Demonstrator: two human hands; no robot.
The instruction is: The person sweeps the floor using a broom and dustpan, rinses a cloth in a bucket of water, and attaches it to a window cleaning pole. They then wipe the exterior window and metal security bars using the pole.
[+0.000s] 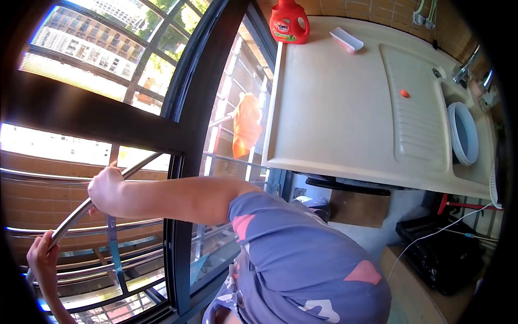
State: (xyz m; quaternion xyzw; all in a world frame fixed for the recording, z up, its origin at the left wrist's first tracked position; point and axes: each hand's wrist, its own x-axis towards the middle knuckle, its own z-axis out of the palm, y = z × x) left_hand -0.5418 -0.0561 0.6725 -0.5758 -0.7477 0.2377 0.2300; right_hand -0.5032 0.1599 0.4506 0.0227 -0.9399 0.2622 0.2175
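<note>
My right hand (105, 188), its arm stretched across the view to the left, is closed around a metal pole (75, 215). Lower down, near the left edge, my left hand (44, 258) grips the same pole. The pole slants up to the right and passes behind the dark window frame (97, 116). Beyond the frame, a short stretch of pole shows through the glass and meets an orange cloth (247, 127). That cloth appears to lie against the pane's outer side; what fixes it to the pole is hidden.
Metal railings (48, 175) cross outside the window. At right is a cream sink counter (329, 108) with a red detergent bottle (290, 24), a white tray (347, 40), a small orange object (404, 93) and white basins (463, 134). A black crate-like object (442, 254) stands below.
</note>
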